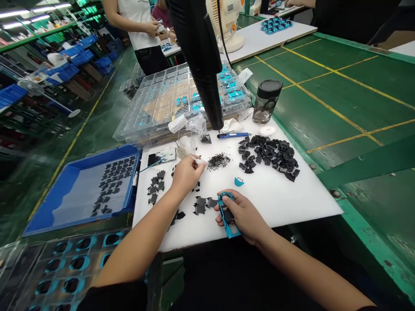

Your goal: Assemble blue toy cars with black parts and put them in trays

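My left hand is closed in a pinch beside a pile of tiny black pieces; what its fingertips hold is too small to make out. My right hand grips a blue frame with a black part inside, near the front edge of the white board. A small blue piece lies above my right hand. Flat black parts rest just left of the frame, and more lie at the board's left. A heap of black parts covers the right back.
A black powered tool hangs over the board's back. Behind are clear divided trays, a blue pen and a lidded cup. A blue bin stands left. A person stands across the back.
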`<act>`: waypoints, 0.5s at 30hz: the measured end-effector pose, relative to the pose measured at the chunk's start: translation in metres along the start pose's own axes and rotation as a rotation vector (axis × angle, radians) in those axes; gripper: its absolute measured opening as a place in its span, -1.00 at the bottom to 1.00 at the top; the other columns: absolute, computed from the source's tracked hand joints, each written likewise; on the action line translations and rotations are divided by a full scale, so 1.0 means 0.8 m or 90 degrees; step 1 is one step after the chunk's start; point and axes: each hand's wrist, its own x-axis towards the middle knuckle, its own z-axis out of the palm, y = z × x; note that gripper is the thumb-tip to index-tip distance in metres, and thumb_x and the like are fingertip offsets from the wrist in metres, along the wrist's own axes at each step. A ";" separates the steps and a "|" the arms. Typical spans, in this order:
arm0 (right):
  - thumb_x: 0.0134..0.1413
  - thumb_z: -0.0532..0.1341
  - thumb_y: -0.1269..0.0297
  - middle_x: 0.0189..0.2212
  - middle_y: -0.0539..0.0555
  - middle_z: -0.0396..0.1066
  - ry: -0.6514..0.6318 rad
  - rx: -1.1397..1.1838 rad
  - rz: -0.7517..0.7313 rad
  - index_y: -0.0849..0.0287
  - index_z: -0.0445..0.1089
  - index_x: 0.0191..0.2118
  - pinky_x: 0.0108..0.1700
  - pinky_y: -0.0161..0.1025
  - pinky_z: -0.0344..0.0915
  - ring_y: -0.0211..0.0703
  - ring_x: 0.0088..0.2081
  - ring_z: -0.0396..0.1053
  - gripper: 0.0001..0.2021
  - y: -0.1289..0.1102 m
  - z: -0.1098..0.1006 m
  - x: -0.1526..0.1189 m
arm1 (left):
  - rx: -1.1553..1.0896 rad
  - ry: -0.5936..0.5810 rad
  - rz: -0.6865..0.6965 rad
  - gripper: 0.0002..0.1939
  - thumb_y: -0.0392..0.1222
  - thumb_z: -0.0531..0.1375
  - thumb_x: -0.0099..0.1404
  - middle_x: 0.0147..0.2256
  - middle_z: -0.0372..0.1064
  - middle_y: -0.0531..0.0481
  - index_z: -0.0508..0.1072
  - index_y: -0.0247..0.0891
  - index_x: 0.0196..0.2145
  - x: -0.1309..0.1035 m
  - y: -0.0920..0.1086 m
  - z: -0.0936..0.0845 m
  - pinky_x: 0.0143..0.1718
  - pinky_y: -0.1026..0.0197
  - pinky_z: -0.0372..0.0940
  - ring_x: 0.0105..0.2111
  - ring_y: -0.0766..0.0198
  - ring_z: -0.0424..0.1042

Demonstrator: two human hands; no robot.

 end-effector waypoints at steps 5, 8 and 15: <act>0.20 0.25 0.03 -0.35 0.03 0.48 0.018 -0.014 0.007 0.12 0.32 -0.06 -0.37 -0.19 0.45 -0.16 -0.45 0.49 -0.68 -0.004 0.003 -0.001 | 0.017 -0.002 -0.014 -0.82 -0.14 0.29 0.19 -0.50 0.36 0.04 0.48 -0.23 -0.26 0.004 0.006 0.000 -0.33 0.15 0.14 -0.44 0.19 0.34; 0.18 0.28 0.02 -0.32 0.04 0.49 0.015 -0.027 0.019 0.11 0.32 -0.04 -0.36 -0.18 0.45 -0.15 -0.44 0.50 -0.65 -0.004 0.001 -0.001 | -0.020 -0.005 -0.033 -0.81 -0.19 0.37 0.09 -0.49 0.35 0.05 0.48 -0.24 -0.33 0.004 0.010 0.002 -0.31 0.14 0.17 -0.44 0.21 0.31; 0.16 0.31 -0.01 -0.34 0.04 0.49 0.029 -0.020 0.011 0.11 0.34 -0.06 -0.35 -0.17 0.46 -0.14 -0.44 0.49 -0.63 -0.002 -0.001 0.000 | -0.324 0.087 -0.184 -0.56 -0.11 0.45 0.07 -0.29 0.45 -0.01 0.48 -0.24 -0.12 -0.036 -0.028 -0.060 -0.37 0.25 0.33 -0.43 0.33 0.39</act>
